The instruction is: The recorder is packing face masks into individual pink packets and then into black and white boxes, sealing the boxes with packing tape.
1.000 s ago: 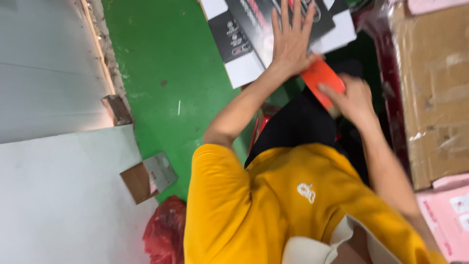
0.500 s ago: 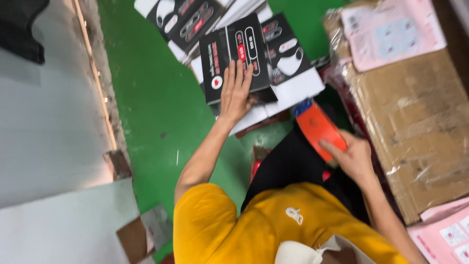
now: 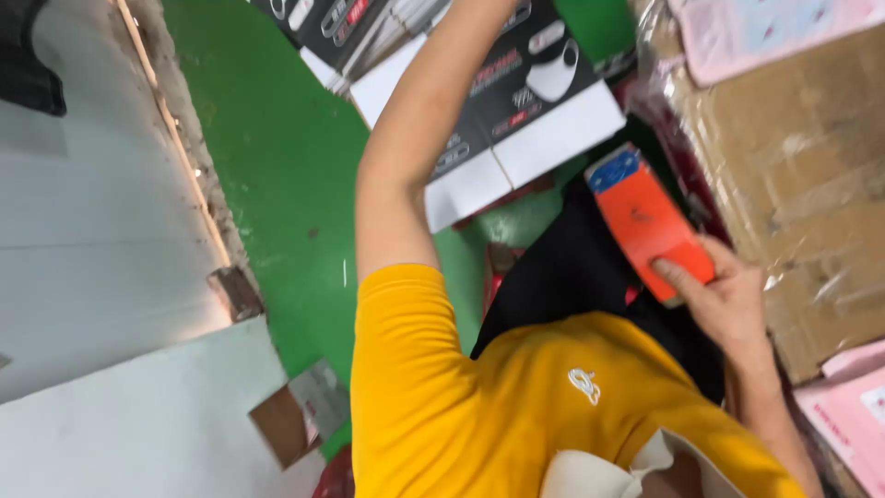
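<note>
The view has dropped since the earlier pictures: the flat black-and-white cartons (image 3: 516, 101), then in the middle of the frame, now sit at the top centre over the green floor (image 3: 277, 184). The left arm reaches up across them, and its hand has gone past the top edge, so whether it is wide or closed cannot be told. The right hand (image 3: 724, 300), at centre right, still grips the lower end of the orange box (image 3: 645, 217), fingers wrapped around it, beside the wrapped cardboard boxes (image 3: 793, 157). The reach has lengthened while the orange box stayed put.
</note>
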